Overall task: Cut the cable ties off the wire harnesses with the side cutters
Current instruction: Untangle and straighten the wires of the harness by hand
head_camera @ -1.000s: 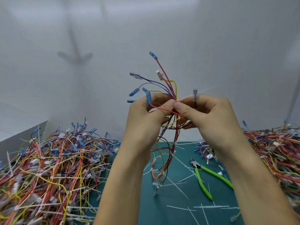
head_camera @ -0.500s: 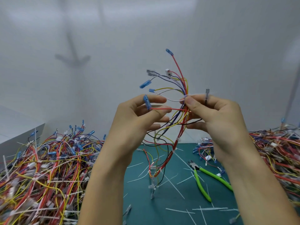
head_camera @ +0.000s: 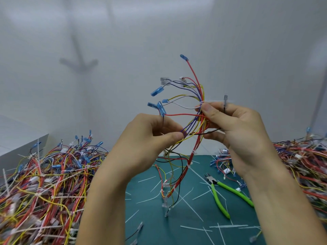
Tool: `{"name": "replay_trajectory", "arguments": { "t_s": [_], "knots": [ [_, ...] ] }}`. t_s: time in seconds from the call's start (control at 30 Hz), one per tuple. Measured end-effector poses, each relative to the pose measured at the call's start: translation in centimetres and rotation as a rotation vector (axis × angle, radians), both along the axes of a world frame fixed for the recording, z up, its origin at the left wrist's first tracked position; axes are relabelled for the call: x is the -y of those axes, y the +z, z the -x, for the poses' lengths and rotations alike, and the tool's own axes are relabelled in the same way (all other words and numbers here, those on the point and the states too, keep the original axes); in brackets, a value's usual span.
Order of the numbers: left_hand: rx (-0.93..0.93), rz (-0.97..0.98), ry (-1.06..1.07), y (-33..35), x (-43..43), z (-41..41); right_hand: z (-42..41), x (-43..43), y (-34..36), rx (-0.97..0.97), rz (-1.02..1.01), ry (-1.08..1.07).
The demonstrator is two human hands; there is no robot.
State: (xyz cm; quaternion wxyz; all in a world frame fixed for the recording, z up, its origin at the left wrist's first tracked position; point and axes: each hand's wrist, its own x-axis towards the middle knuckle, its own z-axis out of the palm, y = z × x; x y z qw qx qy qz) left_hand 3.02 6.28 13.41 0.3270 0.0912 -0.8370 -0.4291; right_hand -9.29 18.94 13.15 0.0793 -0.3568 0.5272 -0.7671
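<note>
two big heaps of wire harnesses point(head_camera: 44, 183) flank the green mat point(head_camera: 185, 232). one harness point(head_camera: 192, 135) hangs above it, held in both hands, light and floppy, so it is best gripped by the bundle near a tie. the right hand point(head_camera: 235, 131) pinches it just below a white cable tie point(head_camera: 201, 102), and the left hand point(head_camera: 152, 138) nips loose wires. the side cutters point(head_camera: 223, 193) lie untouched on the mat (green handles) — the ties look small and stiff.
</note>
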Motion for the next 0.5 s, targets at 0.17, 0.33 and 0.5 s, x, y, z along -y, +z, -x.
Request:
{"name": "replay_trajectory", "arguments": {
  "t_s": [0.17,0.33,0.5],
  "knots": [
    [-0.035,0.029,0.069,0.1,0.1,-0.3,0.0,0.0,0.1,-0.008,-0.016,0.018],
    [-0.114,0.020,0.060,0.5,0.3,-1.0,0.0,-0.2,0.1,0.001,-0.010,0.020],
    [-0.107,0.062,0.143,0.5,1.2,-1.9,0.1,-0.5,0.3,0.048,0.033,0.026]
  ]
}}
